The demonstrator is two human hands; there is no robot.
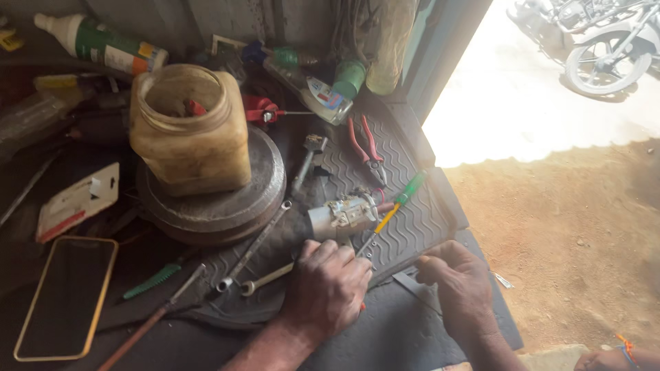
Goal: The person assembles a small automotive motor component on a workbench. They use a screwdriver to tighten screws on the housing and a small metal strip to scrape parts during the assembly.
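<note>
My left hand (326, 285) rests fingers-down on the ribbed black rubber mat (412, 227), covering the end of a spanner (265, 279) and a thin yellow-shafted tool; whether it grips anything I cannot tell. Just beyond its knuckles lies a small grey metal switch assembly (344, 214) with wires. A green-and-yellow screwdriver (401, 200) lies slanted beside that part. My right hand (459, 282) is curled at the mat's near right edge, fingertips pinching something small and orange, over a flat metal strip (412, 285).
A yellowed plastic jar (189, 130) stands on a round metal disc (227, 206). Red-handled pliers (366, 148), a long socket wrench (258, 240), bottles (103, 45), a phone (65, 295) and a green file handle (152, 280) surround them. Bare dirt ground and a motorcycle (605, 48) lie right.
</note>
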